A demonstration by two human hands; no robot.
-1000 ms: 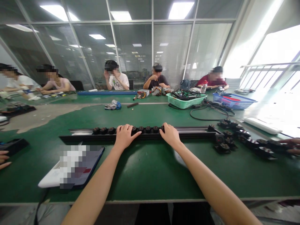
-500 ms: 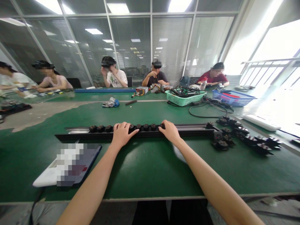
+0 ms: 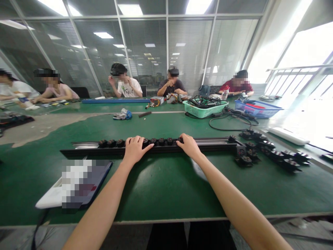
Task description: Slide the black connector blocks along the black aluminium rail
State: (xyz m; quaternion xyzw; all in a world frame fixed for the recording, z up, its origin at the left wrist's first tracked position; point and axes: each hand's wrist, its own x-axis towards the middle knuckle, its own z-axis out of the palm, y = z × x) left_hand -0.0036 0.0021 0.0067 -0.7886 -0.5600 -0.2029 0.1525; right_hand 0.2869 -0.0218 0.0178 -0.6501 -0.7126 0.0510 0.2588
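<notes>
A long black rail [image 3: 213, 147] with a silvery channel lies crosswise on the green table [image 3: 166, 194]. Several round black modules [image 3: 161, 141] sit in a row inside it. My left hand [image 3: 134, 149] is wrapped over the rail left of centre, its thumb along the front wall; the fingertips are hidden behind. At the right end of the row, my right hand [image 3: 191, 147] is closed on a round black module [image 3: 180, 140], mostly covered by the fingers. Beside the rail's right end lie several loose black finned modules [image 3: 291, 164].
A dark-screened phone [image 3: 102, 177] and a white device [image 3: 47, 198] lie at front left. Beyond the rail are a grey-blue glove [image 3: 122, 114], a green basket [image 3: 205, 111] of cables, and a blue basket [image 3: 257, 110]. Several people sit along the far side.
Both hands keep their places on the rail and module. The view has shifted very slightly, and a person across the table has moved their hands a little.
</notes>
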